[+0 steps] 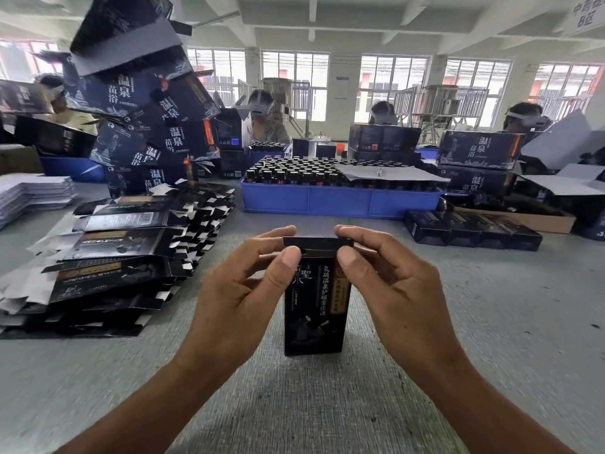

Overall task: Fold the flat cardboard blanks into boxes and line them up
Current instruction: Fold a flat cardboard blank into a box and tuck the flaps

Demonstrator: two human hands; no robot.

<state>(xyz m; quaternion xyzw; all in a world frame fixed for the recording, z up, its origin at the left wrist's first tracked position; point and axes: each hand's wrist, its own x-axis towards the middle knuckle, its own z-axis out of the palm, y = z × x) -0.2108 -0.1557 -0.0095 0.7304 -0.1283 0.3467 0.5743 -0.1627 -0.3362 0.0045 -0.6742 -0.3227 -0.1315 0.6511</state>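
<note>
A small black box (pixel 314 316) with gold and white lettering stands upright on the grey table, in the middle of the head view. My left hand (pixel 242 290) pinches its top left corner, thumb in front and fingers behind. My right hand (pixel 389 283) pinches the top right corner the same way. The top flap (pixel 317 241) is folded over between my fingertips. A fanned heap of flat black cardboard blanks (pixel 124 257) lies to the left. A row of finished small boxes (pixel 471 229) lies on its side at the right.
A blue crate (pixel 340 199) full of dark bottles sits behind the box. Large black cartons (pixel 147 103) are piled high at the back left, more at the right. White sheet stacks (pixel 32 191) lie far left. Several people work across the table.
</note>
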